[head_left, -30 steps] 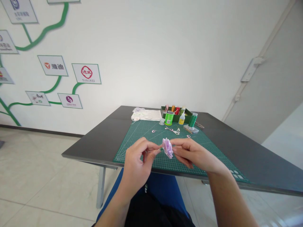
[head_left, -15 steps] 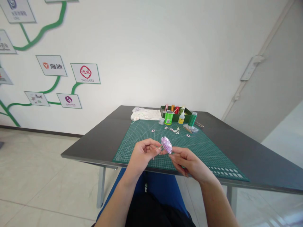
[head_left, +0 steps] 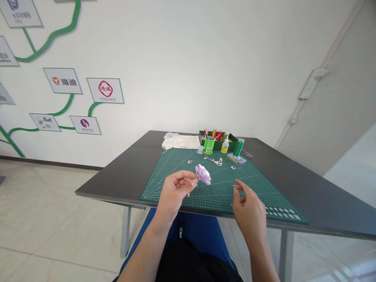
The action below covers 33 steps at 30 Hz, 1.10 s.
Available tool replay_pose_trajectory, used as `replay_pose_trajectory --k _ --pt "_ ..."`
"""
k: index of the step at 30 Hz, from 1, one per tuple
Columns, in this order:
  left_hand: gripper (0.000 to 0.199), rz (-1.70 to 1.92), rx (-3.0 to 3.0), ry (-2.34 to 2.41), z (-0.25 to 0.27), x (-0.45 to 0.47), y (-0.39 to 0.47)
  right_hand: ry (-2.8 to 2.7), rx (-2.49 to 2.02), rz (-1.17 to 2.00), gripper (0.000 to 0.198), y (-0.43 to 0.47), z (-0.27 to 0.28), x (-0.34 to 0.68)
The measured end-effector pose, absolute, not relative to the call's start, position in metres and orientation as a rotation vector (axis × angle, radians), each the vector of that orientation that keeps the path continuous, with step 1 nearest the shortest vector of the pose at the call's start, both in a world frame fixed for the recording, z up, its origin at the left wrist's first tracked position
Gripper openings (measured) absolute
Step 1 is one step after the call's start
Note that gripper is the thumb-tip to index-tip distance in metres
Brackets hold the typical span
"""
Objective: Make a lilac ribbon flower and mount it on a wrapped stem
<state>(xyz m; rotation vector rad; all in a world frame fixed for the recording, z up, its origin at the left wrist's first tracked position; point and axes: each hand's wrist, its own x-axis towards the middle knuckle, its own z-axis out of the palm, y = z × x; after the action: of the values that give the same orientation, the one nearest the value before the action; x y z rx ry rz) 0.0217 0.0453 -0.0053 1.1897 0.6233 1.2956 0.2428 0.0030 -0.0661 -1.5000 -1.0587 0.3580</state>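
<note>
The left hand [head_left: 178, 189], just below the centre of the frame, has its thumb and fingers pinched together just under the head of a light purple flower [head_left: 203, 174]. The flower is at the centre of the frame, raised above the green cutting mat [head_left: 164, 176], its head tilted toward the right of the frame. The right hand [head_left: 249, 205], right of centre in the lower half, hangs over the near part of the mat with thumb and index finger apart, well clear of the flower.

The mat lies on the dark worktop [head_left: 123, 168], which spans the middle of the frame. Beyond the flower, white-handled scissors [head_left: 218, 163] lie on the mat, with one small purple-and-white loop [head_left: 189, 161] to their left and another to their right. Farther back, right of centre, stand a bright green can [head_left: 209, 146], a bottle with a yellow label [head_left: 225, 147] and a green spool [head_left: 239, 147]. Behind them sits a dark green box [head_left: 234, 139] holding coloured spools, a red one [head_left: 219, 136] among them. A white sheet [head_left: 188, 141] lies left of the can. Framed signs [head_left: 105, 90] fill the upper left of the frame.
</note>
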Motion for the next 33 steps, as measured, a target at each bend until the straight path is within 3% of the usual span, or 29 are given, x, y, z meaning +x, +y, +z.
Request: replay_pose_trajectory --k 2,7,11,17,33 --pt "0.033 1.311 1.239 0.641 -0.004 0.022 0.042 -1.182 -1.473 0.278 0.047 -0.011 -0.056 0.227" --pt "0.029 1.318 1.37 0.652 -0.001 0.021 0.033 -1.312 -1.166 0.69 0.058 -0.027 -0.043 0.183" --pt "0.022 1.357 1.43 0.651 0.0 0.018 0.029 -1.344 -1.005 0.843 0.05 -0.027 -0.039 0.171" --pt "0.019 1.38 1.492 0.677 0.0 0.015 0.03 -1.314 -1.067 0.751 0.042 -0.033 -0.038 0.174" --pt "0.015 1.571 2.029 0.834 0.0 0.016 0.024 -1.398 -1.131 0.676 0.047 -0.042 -0.037 0.186"
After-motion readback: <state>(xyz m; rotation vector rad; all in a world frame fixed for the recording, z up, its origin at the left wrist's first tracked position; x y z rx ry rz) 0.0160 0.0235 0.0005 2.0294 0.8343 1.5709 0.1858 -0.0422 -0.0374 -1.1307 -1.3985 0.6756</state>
